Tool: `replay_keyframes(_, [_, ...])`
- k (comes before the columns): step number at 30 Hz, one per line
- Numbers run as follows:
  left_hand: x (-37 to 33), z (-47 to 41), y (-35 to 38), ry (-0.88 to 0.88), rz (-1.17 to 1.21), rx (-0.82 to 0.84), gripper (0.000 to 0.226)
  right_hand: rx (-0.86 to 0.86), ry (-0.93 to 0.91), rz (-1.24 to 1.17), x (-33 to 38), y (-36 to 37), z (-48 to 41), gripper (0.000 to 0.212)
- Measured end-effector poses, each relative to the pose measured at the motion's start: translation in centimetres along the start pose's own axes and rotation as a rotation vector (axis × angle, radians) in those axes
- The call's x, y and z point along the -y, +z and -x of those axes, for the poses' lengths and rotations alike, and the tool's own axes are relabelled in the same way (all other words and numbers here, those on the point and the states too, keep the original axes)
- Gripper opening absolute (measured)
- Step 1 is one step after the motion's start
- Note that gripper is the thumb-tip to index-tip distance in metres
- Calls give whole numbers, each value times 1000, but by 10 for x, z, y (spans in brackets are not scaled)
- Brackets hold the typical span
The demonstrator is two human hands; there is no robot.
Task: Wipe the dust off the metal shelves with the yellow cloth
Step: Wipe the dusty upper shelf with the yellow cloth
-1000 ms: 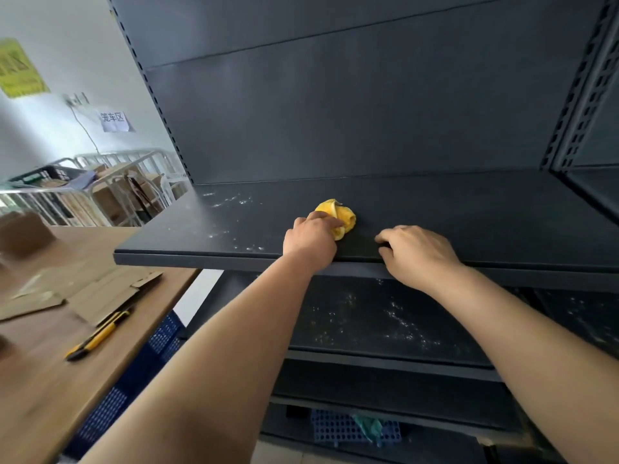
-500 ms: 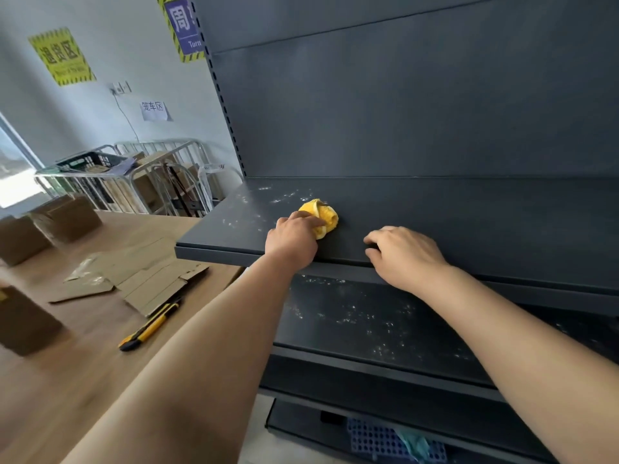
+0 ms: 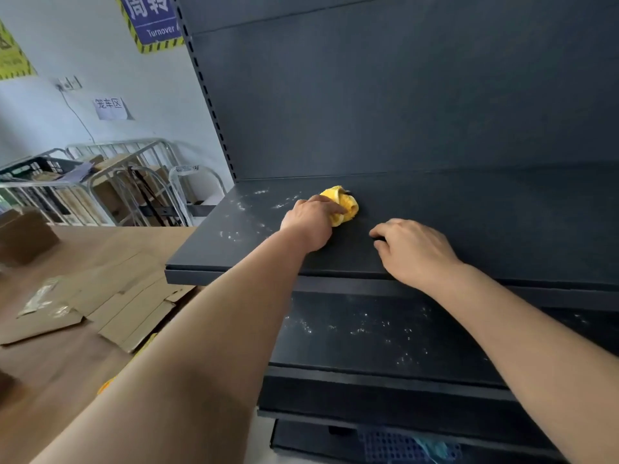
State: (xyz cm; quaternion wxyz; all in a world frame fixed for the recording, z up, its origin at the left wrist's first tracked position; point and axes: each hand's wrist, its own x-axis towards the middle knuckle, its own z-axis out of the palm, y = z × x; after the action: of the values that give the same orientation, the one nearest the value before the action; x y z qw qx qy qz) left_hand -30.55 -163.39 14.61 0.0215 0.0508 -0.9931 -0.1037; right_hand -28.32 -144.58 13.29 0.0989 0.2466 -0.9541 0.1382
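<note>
Right now we are bunching the yellow cloth (image 3: pixel 341 204) under our left hand (image 3: pixel 310 221), pressing it onto the upper shelf (image 3: pixel 502 209) beside the dust specks (image 3: pixel 254 204). Soft and light, it is probably best gripped wadded. Our right hand (image 3: pixel 415 251) is resting loosely curled and empty nearby.

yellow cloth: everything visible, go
The yellow cloth is a bright yellow, soft-looking fabric bunched into a small crumpled wad, with paler folds showing. It lies on the dark metal top shelf, toward its left end. The left hand presses on it from the near side, fingers over its top. White dust specks lie just left of it. The right hand rests apart from it.
</note>
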Motion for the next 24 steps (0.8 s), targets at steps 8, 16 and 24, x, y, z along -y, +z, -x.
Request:
replay_keyframes(8, [21, -35, 3, -47, 0, -39, 63, 27, 21, 0, 12, 7, -18, 32])
replay_keyframes(16, [67, -54, -8, -135, -16, -40, 64, 84, -39, -15, 58, 20, -53, 34])
replay_keyframes(24, [111, -61, -16, -218, -19, -75, 64, 117, -12, -24, 78, 35, -70, 32])
